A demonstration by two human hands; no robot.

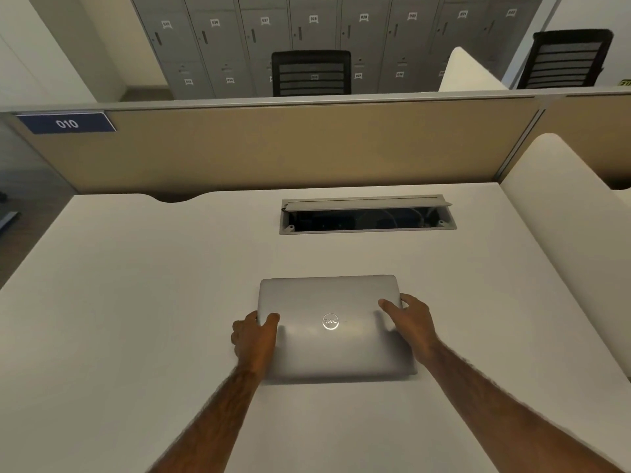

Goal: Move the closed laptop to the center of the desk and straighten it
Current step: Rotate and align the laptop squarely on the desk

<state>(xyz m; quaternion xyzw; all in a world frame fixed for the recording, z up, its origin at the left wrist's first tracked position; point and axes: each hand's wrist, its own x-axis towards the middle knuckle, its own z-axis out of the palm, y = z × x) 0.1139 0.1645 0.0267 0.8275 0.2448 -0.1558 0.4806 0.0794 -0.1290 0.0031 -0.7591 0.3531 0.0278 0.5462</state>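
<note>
A closed silver laptop with a round logo on its lid lies flat on the white desk, roughly midway across it and square to the desk's edges. My left hand grips the laptop's left edge, thumb on the lid. My right hand grips the right edge, thumb also on the lid. Both forearms reach in from the bottom of the view.
An open cable tray with a raised flap is set into the desk behind the laptop. A tan divider panel with a blue "010" label backs the desk. A white side partition stands at right. Chairs and lockers lie beyond.
</note>
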